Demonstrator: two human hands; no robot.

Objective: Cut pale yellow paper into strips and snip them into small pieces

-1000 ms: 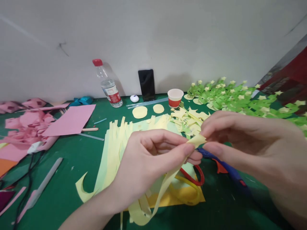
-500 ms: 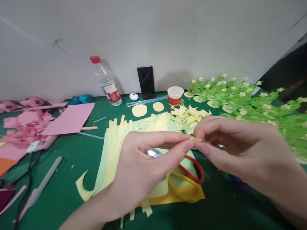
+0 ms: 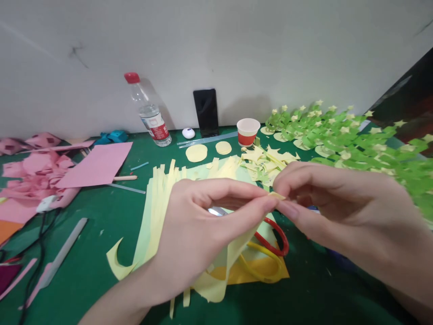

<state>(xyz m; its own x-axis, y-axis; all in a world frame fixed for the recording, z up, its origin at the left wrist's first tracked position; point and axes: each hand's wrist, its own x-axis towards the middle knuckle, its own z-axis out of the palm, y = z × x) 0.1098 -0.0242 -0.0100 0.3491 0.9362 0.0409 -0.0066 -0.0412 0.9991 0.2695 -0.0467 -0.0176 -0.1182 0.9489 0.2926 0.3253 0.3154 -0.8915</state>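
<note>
My left hand [image 3: 213, 216] pinches a small pale yellow paper strip [image 3: 277, 195] between thumb and forefinger. At its other end, my right hand [image 3: 324, 212] has thumb and forefinger closed on the same piece, the fingertips almost meeting. Below my left fingers, a curved pale yellow paper piece [image 3: 233, 253] hangs down; whether it joins the pinched strip I cannot tell. Scissors with a red handle loop [image 3: 283, 239] and a yellow one lie beneath, their blades mostly hidden by my left hand. Cut yellow strips [image 3: 160, 194] rest on light green sheets [image 3: 145, 239].
Star-shaped yellow scraps [image 3: 260, 158] lie before a paper cup [image 3: 248, 132]. Green paper plants with stars [image 3: 314, 122] fill the right. Behind stand a phone [image 3: 206, 113] and water bottle [image 3: 154, 117]. Pink paper [image 3: 96, 164] and a cable [image 3: 41, 243] are at left.
Both hands keep their pinch on the small strip, nearly in place. The yellow paper under my left hand now hangs lower and curves. The view has shifted slightly.
</note>
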